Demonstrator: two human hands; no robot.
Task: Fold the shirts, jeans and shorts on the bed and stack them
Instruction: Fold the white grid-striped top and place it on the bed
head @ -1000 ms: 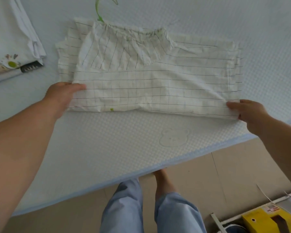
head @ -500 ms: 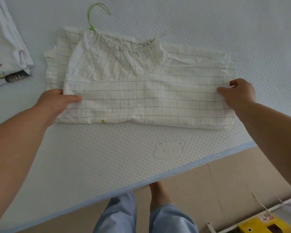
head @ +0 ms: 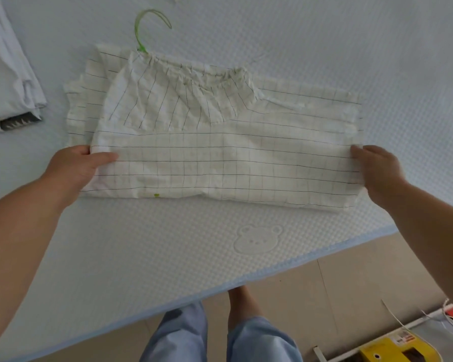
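A white garment with a thin dark grid pattern (head: 220, 152) lies folded on the pale blue bed (head: 115, 257), its gathered neckline or waistband turned to the far side. My left hand (head: 79, 168) grips the garment's left edge, thumb on top of the cloth. At the right edge my right hand (head: 374, 168) pinches the fabric. A green hanger hook (head: 144, 27) sticks out from under the garment's far left corner.
Folded white clothes with a printed pattern (head: 8, 82) lie at the bed's far left. The bed's near edge (head: 220, 293) runs diagonally above a tiled floor. My legs (head: 215, 335) stand below it. A yellow box (head: 392, 351) sits on the floor at lower right.
My right hand moved from the garment's near right corner up along its right edge and now pinches it there. My left hand stayed holding the left edge.
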